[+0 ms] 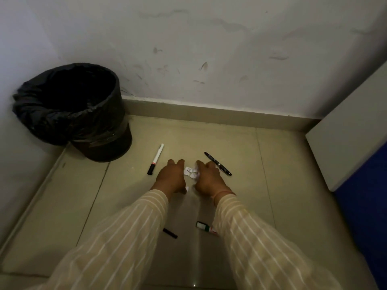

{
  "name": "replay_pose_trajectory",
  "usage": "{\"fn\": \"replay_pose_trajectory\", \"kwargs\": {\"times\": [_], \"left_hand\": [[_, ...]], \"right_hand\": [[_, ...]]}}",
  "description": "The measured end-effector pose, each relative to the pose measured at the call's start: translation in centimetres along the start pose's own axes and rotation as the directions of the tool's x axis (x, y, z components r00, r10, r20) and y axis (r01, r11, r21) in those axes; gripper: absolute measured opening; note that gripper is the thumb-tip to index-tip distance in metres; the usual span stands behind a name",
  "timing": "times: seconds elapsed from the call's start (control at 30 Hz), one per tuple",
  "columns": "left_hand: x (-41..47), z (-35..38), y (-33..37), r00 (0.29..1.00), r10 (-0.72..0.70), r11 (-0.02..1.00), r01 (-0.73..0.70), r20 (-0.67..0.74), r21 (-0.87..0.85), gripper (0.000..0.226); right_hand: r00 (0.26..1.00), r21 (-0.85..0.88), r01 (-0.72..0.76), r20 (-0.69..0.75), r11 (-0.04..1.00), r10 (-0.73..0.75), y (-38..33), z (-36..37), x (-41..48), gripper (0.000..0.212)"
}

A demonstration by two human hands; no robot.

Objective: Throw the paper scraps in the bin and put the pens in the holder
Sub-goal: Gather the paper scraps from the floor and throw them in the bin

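**Scraps gathered between two hands on the floor**

Hands work low over a tiled floor [240,164], both palms down and loosely cupped toward each other. The left hand [170,177] and right hand [208,178] bracket a small heap of paper scraps [191,172]; the fingers curl inward at its edges, but whether either hand has actually closed on any paper cannot be told from here. One stray scrap [187,188] shows just below the left hand.

To do this well, I would sweep the hands together until the pieces bunch, then pinch the whole bunch at once, since light crumpled paper slides easily on smooth glazed tile. The stray piece should be drawn in first.

The bin [83,114] stands near, in the corner to the left, a round tub lined with a slack, glossy black bag whose mouth is wide open.

Four pens wait around the hands: a white marker [156,159] with a black cap, a slim dark pen [217,163], a short black pen [170,233] and a green-and-white marker [206,227] partly under the right sleeve. No holder is in view.
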State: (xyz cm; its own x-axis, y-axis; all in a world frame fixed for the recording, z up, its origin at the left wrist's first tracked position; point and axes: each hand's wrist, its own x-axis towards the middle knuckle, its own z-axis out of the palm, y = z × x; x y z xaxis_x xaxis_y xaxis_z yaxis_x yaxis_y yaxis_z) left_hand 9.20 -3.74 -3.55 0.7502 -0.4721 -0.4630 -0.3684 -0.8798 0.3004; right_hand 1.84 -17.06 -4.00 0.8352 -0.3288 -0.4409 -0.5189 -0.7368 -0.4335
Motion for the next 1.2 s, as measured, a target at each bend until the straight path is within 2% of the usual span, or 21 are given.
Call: {"fn": "replay_pose_trajectory", "kwargs": {"times": [0.07, 0.17, 0.33, 0.43, 0.5, 0.57, 0.63, 0.7, 0.77, 0.83, 0.9, 1.0, 1.1, 1.2], "left_hand": [[0.0, 0.4, -0.2, 0.999, 0.031, 0.999, -0.031, -0.032, -0.007, 0.095], [0.2, 0.8, -0.5, 0.994, 0.072, 0.995, -0.077, -0.081, -0.069, 0.072], [-0.2, 1.4, -0.6, 0.976, 0.065, 0.983, -0.099, -0.208, -0.154, 0.029], [-0.7, 2.3, -0.3, 0.962, 0.046, 0.969, -0.108, -0.268, -0.221, 0.017], [-1.0, 2.7, 0.0, 0.953, -0.012, 0.944, -0.089, -0.302, -0.319, 0.013], [-1.1, 3.0, 0.1, 0.964, -0.117, 0.871, -0.016, -0.239, -0.490, 0.010], [-1.2, 3.0, -0.2, 0.974, -0.184, 0.752, 0.053, -0.132, -0.657, 0.015], [-1.1, 2.6, -0.7, 0.977, -0.207, 0.608, 0.092, -0.046, -0.789, 0.023], [-1.3, 1.3, -1.1, 0.983, -0.184, 0.497, 0.098, 0.006, -0.862, 0.020], [-1.5, -1.1, -1.3, 0.988, -0.156, 0.457, 0.066, -0.007, -0.887, 0.014], [-1.8, -4.7, -1.8, 0.987, -0.140, 0.496, 0.003, -0.076, -0.868, 0.013], [-3.3, -11.8, -2.4, 0.968, -0.114, 0.582, -0.118, -0.225, -0.805, 0.013], [-5.3, -18.9, -3.5, 0.920, -0.099, 0.607, -0.246, -0.380, -0.755, 0.015], [-7.3, -25.3, -6.0, 0.846, -0.116, 0.684, -0.312, -0.521, -0.660, 0.012]], "right_hand": [[0.997, -0.096, 0.021, 0.075, 0.995, -0.013, -0.6, 0.5, 0.5, 0.073], [0.994, -0.127, 0.056, 0.099, 0.990, -0.044, -0.9, 1.2, 0.7, 0.070], [0.998, -0.077, 0.061, -0.014, 0.995, -0.062, -0.3, 1.8, 0.4, 0.058], [0.991, -0.035, 0.068, -0.117, 0.997, -0.072, -0.9, 2.7, -0.2, 0.034], [0.977, 0.091, 0.046, -0.212, 0.995, -0.026, -1.0, 3.7, -0.6, 0.019], [0.961, 0.248, 0.026, -0.273, 0.969, 0.044, -0.7, 4.2, -1.0, 0.015], [0.960, 0.370, 0.015, -0.265, 0.929, 0.090, -0.5, 3.9, -1.3, 0.012], [0.971, 0.491, -0.037, -0.187, 0.870, 0.147, -0.6, 3.1, -1.4, 0.011], [0.980, 0.663, -0.079, -0.087, 0.744, 0.182, -1.1, 1.9, -1.5, 0.013], [0.990, 0.817, -0.073, -0.009, 0.572, 0.138, -2.2, 0.2, -1.7, 0.013], [0.998, 0.898, -0.041, 0.020, 0.437, 0.051, -4.2, -2.2, -1.7, 0.014], [0.996, 0.940, 0.039, -0.010, 0.340, -0.085, -9.1, -7.1, -1.7, 0.019], [0.977, 0.933, 0.139, -0.074, 0.333, -0.202, -14.8, -11.1, -1.1, 0.020], [0.941, 0.899, 0.264, -0.160, 0.350, -0.299, -21.5, -14.2, -0.5, 0.029]]}}
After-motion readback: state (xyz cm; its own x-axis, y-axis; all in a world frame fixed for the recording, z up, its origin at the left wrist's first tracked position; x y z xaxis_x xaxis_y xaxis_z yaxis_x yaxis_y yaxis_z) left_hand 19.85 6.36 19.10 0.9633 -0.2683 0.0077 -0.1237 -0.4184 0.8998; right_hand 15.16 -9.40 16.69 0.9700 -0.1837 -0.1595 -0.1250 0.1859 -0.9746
